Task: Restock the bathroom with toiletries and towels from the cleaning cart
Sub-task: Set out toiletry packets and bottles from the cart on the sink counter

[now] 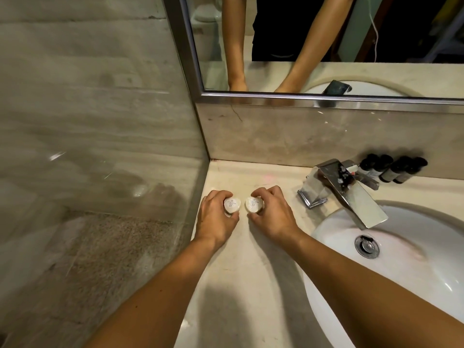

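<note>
Bare counter (pixel 251 259) runs open from the middle down toward 6 o'clock, plenty of room to pass. Glass panel (pixel 100 146) walls off 9 o'clock, backsplash (pixel 301 131) blocks 12. Faucet (pixel 344 189) and dark bottles (pixel 394 169) crowd 2 o'clock, sink basin (pixel 414 262) drops away at 4.

The left hand (pixel 216 217) and right hand (pixel 270 212) each grip a small white round toiletry pack, the left pack (pixel 231 204) and the right pack (pixel 254 204), both with faint grey print on top. Under both grips the countertop (pixel 241 285) is pale cream marble with faint veining. Right of the grips stand a shiny chrome faucet (pixel 344 189) and a glossy white sink basin (pixel 414 262); beyond the faucet, dark brown-black mini bottles (pixel 394 169). Left of the grips, grey-beige streaked wall tile (pixel 88 96).
</note>
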A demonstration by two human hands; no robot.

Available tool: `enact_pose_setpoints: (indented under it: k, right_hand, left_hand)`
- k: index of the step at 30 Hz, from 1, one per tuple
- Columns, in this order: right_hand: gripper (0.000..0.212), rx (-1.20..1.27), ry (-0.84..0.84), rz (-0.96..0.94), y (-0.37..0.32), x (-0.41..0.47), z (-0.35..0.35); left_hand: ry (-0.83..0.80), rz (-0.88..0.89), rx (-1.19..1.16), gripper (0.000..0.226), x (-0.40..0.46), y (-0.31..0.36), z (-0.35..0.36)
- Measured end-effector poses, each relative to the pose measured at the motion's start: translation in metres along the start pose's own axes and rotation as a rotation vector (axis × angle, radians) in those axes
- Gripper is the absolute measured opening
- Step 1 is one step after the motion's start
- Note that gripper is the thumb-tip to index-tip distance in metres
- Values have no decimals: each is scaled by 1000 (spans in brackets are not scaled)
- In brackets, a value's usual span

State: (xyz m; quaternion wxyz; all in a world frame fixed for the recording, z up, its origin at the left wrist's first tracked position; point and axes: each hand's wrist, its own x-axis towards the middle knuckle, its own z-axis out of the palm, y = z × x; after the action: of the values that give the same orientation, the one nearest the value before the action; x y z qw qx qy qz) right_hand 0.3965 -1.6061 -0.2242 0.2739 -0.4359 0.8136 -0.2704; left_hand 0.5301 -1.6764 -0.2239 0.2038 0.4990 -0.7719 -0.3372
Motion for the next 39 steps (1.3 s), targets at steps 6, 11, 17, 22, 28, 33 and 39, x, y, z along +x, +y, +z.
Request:
enact_pose_setpoints:
  k: [6,11,17,22,28,33,39]
  right_hand:
    - [39,-13,-9,-4,2,1,0]
    - [37,-22,55,-33,-6,13,2]
    - [39,-10,87,-70,-12,37,7]
    - [40,-31,116,-100,-8,46,16]
    - [44,-29,152,-147,-4,52,20]
    - [43,-8,185,-169,-3,54,21]
    - [43,26,182,-136,-6,54,21]
  left_hand:
    - [-13,-15,-10,40,2,-1,-2]
    - [40,-4,21,41,14,-1,-4]
    - [85,-19,98,39,38,1,-4]
    - [106,-65,111,40,62,6,1]
    - [131,-101,83,39,83,9,2]
    - [167,-133,76,30,89,10,5]
    - [174,-162,24,46,76,12,7]
